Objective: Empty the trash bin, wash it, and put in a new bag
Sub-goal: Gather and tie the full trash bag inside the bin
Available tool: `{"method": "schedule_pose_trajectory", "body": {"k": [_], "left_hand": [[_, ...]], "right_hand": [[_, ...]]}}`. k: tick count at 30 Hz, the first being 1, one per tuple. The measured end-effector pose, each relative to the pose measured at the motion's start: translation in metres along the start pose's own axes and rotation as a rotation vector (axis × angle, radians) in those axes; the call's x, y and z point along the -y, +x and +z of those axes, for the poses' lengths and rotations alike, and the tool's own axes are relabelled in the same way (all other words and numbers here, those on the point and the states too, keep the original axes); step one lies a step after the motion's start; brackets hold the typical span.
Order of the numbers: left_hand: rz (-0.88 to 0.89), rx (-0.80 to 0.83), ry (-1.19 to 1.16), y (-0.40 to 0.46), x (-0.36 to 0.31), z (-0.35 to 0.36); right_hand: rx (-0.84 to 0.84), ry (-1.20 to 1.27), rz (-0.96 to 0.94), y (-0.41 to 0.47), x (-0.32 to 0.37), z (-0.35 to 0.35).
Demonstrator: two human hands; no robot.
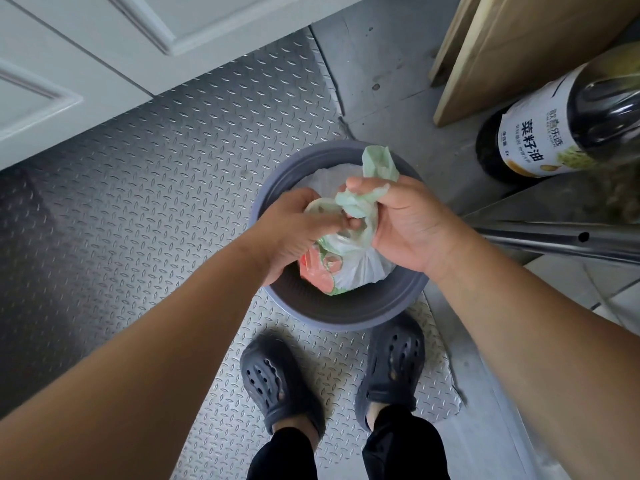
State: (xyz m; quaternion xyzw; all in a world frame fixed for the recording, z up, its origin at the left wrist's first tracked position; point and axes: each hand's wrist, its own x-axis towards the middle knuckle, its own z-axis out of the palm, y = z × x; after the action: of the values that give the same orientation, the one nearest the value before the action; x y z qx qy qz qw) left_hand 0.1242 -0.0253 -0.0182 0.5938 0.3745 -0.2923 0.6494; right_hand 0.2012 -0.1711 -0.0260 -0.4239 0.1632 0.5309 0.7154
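Observation:
A round grey trash bin [349, 315] stands on the metal floor plate just ahead of my feet. Inside it sits a thin, pale green and white trash bag [356, 263] with red and green scraps showing through. Both hands work at the bag's twisted top over the bin. My left hand [292, 233] pinches one gathered strand of the bag. My right hand [410, 225] grips the other strand, whose loose green end sticks up past my fingers. The bin's bottom is hidden by the bag.
A large dark oil bottle [540, 140] with a white label stands at the right, beside wooden boards [512, 53]. A steel rail [561, 240] crosses at right. A white panelled door [104, 46] lies at top left. My dark clogs [277, 386] stand on diamond plate.

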Motion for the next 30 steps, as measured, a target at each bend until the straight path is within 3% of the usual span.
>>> {"method": "schedule_pose_trajectory", "body": {"k": [6,8,12,16,19,23,25,28,30], "left_hand": [[0.071,-0.198,0.071,0.010,0.001,-0.001],[0.096,-0.254,0.123,0.011,0.003,-0.002],[0.188,-0.288,0.380,0.012,0.007,-0.003],[0.249,-0.288,0.606,0.010,0.005,0.003],[0.221,-0.213,0.536,0.006,0.002,0.006],[0.091,0.058,0.167,-0.002,-0.006,0.006],[0.016,0.102,-0.037,-0.005,-0.008,0.005],[-0.071,-0.078,-0.306,-0.002,-0.009,0.005],[0.016,-0.222,-0.307,0.000,-0.008,0.005]], "right_hand": [[-0.066,-0.374,-0.042,-0.002,0.000,0.000],[-0.146,-0.673,-0.085,-0.003,0.004,0.003],[-0.295,-1.553,-0.326,-0.004,0.004,0.011],[-0.473,-1.897,-0.540,-0.003,-0.010,0.016],[-0.611,-1.931,-0.560,-0.004,-0.016,0.013],[-0.696,-1.722,-0.715,-0.007,-0.019,0.015],[-0.670,-1.653,-0.778,-0.008,-0.021,0.019],[-0.652,-1.630,-0.839,-0.009,-0.021,0.022],[-0.634,-1.627,-0.870,-0.010,-0.021,0.025]]}}
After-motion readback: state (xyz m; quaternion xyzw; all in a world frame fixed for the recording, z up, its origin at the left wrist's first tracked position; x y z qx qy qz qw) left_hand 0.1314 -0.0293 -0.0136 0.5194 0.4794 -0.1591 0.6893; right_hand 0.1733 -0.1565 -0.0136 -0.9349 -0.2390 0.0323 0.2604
